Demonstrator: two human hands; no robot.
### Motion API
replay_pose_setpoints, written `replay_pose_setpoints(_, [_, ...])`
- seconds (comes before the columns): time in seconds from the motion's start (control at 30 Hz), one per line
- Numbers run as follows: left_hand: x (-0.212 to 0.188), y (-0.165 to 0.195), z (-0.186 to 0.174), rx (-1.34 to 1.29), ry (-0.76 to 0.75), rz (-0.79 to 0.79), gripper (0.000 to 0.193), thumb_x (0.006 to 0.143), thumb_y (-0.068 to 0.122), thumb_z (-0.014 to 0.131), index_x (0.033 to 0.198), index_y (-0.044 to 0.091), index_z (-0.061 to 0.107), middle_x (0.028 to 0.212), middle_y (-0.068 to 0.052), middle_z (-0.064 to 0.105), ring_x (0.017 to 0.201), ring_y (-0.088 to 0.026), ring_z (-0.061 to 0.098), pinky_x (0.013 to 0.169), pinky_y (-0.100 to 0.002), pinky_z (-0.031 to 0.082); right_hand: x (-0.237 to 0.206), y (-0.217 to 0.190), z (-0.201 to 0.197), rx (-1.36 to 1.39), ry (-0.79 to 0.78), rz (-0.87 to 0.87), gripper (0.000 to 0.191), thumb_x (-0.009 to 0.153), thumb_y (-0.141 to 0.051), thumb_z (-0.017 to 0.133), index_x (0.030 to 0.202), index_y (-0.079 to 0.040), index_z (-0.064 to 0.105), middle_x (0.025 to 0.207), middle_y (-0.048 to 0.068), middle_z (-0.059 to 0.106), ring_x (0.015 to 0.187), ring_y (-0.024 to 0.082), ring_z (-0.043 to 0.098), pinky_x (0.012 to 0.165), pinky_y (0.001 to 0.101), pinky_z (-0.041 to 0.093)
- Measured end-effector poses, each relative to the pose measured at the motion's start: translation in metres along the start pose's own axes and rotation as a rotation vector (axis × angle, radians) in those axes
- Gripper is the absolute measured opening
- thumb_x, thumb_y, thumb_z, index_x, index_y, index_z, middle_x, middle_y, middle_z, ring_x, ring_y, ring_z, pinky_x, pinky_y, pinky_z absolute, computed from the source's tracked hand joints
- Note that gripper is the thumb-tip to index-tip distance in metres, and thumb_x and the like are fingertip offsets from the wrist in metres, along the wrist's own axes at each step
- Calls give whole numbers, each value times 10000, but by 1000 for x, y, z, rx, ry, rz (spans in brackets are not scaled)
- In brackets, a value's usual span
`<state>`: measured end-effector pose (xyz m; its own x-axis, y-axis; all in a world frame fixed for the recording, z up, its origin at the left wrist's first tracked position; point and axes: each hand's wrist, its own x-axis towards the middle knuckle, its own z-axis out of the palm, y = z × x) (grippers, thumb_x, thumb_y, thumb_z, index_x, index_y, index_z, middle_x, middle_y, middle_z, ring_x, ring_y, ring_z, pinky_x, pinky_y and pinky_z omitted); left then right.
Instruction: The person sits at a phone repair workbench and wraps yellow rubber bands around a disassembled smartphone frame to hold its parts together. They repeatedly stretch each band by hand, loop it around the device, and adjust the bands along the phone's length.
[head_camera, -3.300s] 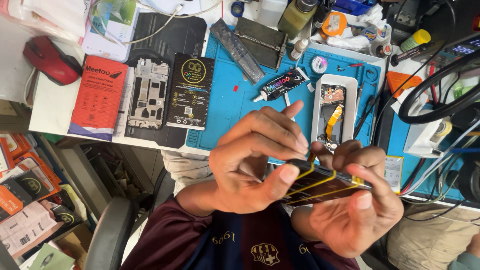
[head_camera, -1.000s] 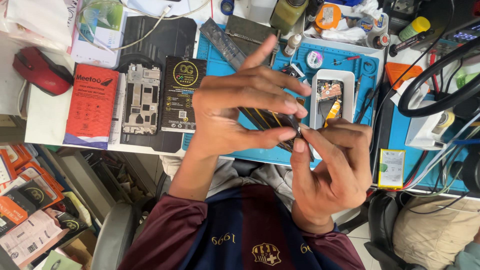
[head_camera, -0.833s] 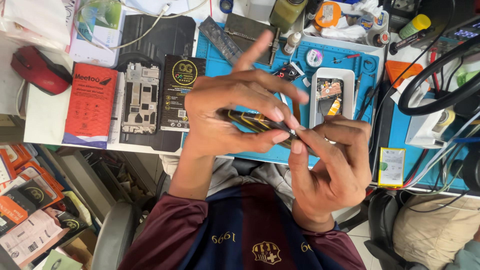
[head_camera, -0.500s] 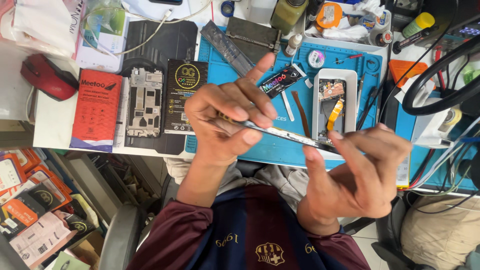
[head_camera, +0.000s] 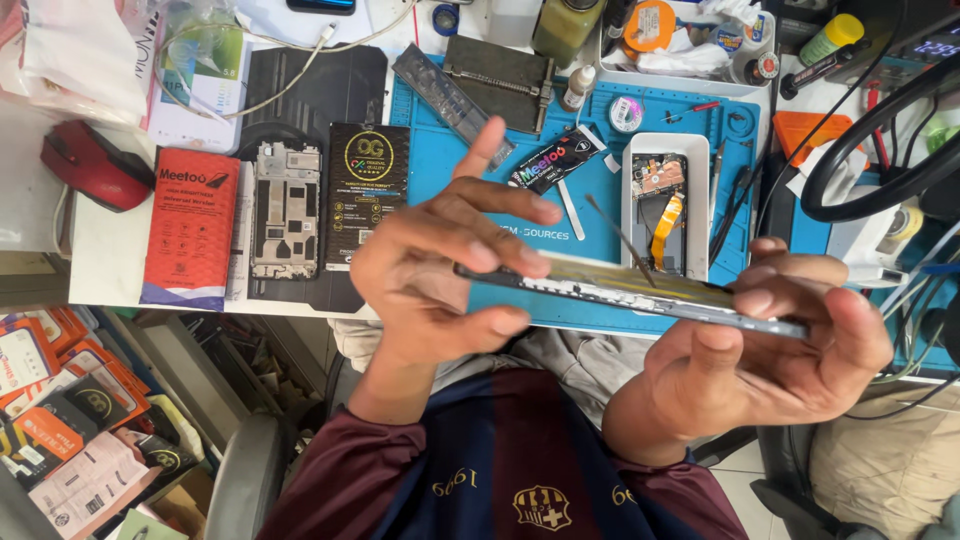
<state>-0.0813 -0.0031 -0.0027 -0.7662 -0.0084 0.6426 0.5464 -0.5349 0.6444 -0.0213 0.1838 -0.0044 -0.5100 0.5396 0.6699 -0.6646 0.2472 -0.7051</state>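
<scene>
Mostly plastic, rubber and glossy card on this counter

The phone panel (head_camera: 640, 292) held edge-on in both hands looks like thin glossy glass with a dull metal rim, and the yellowish strip along it seems like film or tape, can't say for sure. The blue mat (head_camera: 600, 170) at upper centre is matt and rubbery. The white tray (head_camera: 630, 200) on it is smooth shiny plastic. At left, the red box (head_camera: 190, 240) is glossy printed card, and the bare phone frame (head_camera: 285, 210) beside it is dull grey metal. The red mouse (head_camera: 95, 175) at far left is smooth satin plastic. The shirt (head_camera: 500, 470) at the bottom is soft matt cloth.
</scene>
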Motion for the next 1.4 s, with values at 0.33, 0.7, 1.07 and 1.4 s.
replay_pose_setpoints(0.33, [9,26,7,310,-79,20,191,791,110,913,901,126,758,916,-20,774,966,-208,781,1268,-534,246,6,2,-11,102,-69,-7,652,842,-239,959,1356,-104,580,749,4,581,809,118,564,895,322,528])
replay_pose_setpoints(0.7, [12,52,10,718,-328,-114,251,790,220,916,1012,192,803,849,65,658,1103,-177,709,1292,-583,223,31,3,-23,74,-323,28,710,781,-185,952,1360,-2,583,742,56,694,693,142,649,725,284,490])
replay_pose_setpoints(1.07, [6,47,22,771,-295,-97,195,840,212,908,998,168,801,872,75,653,1002,-124,718,1297,-595,237,35,-8,-11,-117,-533,-123,561,802,-231,948,1234,-52,638,955,151,662,991,239,631,919,355,539])
replay_pose_setpoints(1.4, [1,45,23,665,-280,-179,167,849,166,890,993,165,805,870,68,663,967,-102,717,1286,-533,276,26,-3,-7,75,-369,31,314,920,-195,872,1107,-18,693,877,152,727,945,270,685,904,401,561])
